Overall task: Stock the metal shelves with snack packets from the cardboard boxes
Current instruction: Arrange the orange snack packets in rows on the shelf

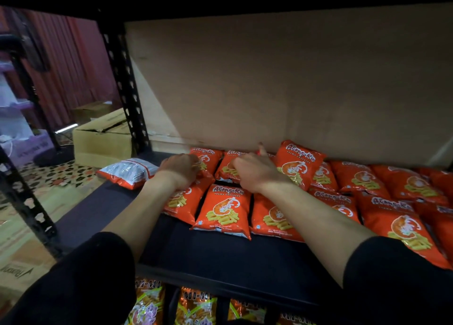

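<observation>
Packets (224,210) of orange prawn crackers lie in rows on the shelf (220,253), centre and right of frame. Our left hand (180,170) curls its fingers round one back-row packet (207,158); our right hand (255,172) grips the neighbouring packet (228,169). We judge a hard tug could topple the leaning packet (297,165) just right of them, or an elbow could nudge the face-down packet (128,171) off the shelf's left edge.

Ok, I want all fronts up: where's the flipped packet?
Head view: the flipped packet lies on the shelf, far left, beside the left hand.
</observation>
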Available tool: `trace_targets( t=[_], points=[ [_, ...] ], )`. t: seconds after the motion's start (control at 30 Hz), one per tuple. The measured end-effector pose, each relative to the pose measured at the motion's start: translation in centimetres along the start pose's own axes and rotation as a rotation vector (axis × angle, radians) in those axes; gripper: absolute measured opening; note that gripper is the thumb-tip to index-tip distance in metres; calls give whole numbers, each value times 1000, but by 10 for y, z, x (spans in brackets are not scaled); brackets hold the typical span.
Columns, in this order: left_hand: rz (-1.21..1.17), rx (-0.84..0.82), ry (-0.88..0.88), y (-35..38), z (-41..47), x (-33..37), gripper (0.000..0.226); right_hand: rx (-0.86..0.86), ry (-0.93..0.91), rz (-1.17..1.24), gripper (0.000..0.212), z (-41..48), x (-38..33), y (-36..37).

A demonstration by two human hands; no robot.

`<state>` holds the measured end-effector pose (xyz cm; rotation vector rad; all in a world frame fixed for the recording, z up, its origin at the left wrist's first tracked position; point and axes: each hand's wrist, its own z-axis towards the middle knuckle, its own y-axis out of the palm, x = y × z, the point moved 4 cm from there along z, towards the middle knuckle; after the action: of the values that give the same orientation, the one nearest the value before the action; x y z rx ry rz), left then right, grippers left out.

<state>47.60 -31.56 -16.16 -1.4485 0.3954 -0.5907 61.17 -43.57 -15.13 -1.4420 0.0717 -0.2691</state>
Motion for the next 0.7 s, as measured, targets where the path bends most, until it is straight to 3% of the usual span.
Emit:
trace_targets(
  t=[0.13,0.27,0.43,0.57,0.7],
  points=[
    [-66,-18,7,3,0,-2,41,-7,-4,52,42,3,5,5],
    [-166,30,1,-4,-3,-16,41,22,9,83,29,5,3,0],
    [88,125,-134,-26,-9,-49,36,65,3,88,24,4,-7,-7],
    [197,46,-272,-18,-15,-75,63,55,19,99,28,8,-5,-5],
    [231,54,-258,-5,-18,-83,67,70,9,102,31,12,-6,0]
  ],
)
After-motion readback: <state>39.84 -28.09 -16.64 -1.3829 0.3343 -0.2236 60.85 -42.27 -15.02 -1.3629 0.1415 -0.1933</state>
